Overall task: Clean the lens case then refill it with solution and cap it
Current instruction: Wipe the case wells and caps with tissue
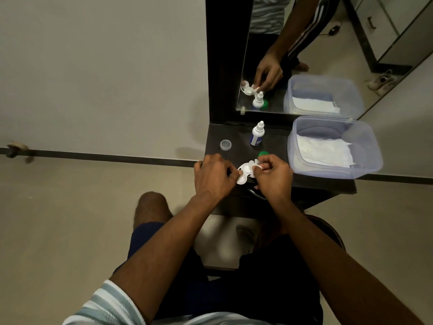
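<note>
Lens case (pixel 243 172) open, wells apparently empty

white plastic lens case (pixel 243 172), translucent plastic tub (pixel 365 141)

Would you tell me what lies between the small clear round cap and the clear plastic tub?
In the head view, the white dropper bottle stands between small clear cap and tub.

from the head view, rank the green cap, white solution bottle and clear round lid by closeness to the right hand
1. Green cap, touching distance, just behind the right hand.
2. White solution bottle, farther back, upright near the mirror.
3. Clear round lid, farthest, at the dark shelf's left edge.
</note>
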